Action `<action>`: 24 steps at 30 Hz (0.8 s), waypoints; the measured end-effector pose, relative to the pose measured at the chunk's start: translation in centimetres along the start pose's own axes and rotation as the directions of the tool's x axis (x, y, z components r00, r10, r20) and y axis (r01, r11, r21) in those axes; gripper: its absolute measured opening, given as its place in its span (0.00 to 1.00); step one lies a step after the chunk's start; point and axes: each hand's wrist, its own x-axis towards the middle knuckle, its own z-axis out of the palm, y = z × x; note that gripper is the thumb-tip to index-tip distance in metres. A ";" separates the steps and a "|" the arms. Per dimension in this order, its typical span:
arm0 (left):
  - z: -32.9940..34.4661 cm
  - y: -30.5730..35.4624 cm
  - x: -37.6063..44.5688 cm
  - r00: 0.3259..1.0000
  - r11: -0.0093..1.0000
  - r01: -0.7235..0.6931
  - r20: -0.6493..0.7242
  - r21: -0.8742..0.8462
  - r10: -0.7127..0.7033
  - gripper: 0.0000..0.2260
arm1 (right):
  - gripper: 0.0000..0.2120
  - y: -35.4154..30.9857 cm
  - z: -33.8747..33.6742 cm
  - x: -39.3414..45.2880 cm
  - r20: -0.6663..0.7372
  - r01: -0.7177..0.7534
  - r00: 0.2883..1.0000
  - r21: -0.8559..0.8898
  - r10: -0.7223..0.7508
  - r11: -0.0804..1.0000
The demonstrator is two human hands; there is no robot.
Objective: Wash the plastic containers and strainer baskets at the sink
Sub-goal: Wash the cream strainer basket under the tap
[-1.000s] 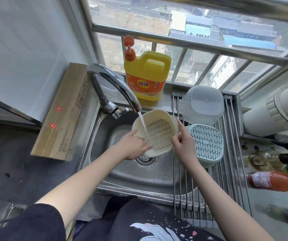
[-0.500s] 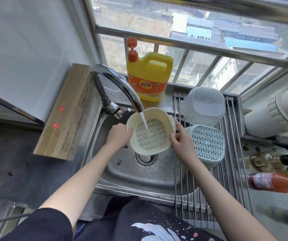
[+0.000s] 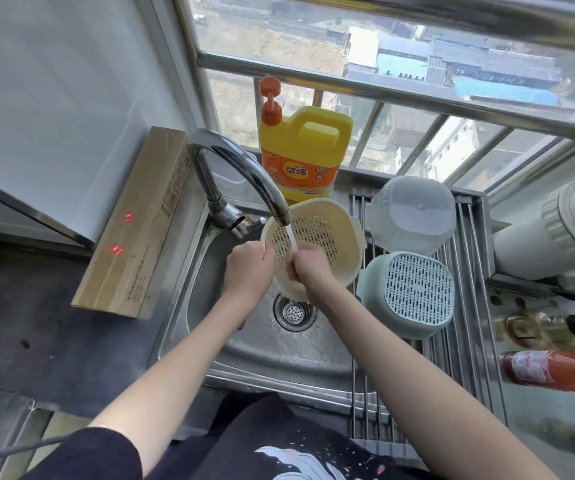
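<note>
A cream strainer basket [image 3: 327,233] is held over the steel sink [image 3: 262,344], its inside facing me, under the running tap [image 3: 241,171]. My left hand [image 3: 249,268] grips its left rim. My right hand [image 3: 308,265] is inside the basket, fingers curled against the perforated bottom, with the water stream landing on it. A pale green strainer basket [image 3: 414,296] lies upside down on the roll-up drying rack [image 3: 466,341]. Behind it a clear plastic container [image 3: 414,216] also sits upside down.
A yellow dish-soap jug [image 3: 301,157] with an orange pump stands on the window ledge behind the sink. A long cardboard box [image 3: 137,230] lies left of the sink. Bottles [image 3: 549,370] lie at the right. A white pipe [image 3: 556,230] runs at the right.
The basket has tipped up and back toward the soap jug. My right hand left the right rim and moved inside it under the water. My left hand stays on the left rim.
</note>
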 end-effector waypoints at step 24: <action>0.2 -0.5 -1.1 0.993 0.970 0.118 0.019 -0.211 -0.116 0.23 | 0.38 2.7 -2.2 1.2 0.192 0.254 0.954 -0.926 -0.230 0.279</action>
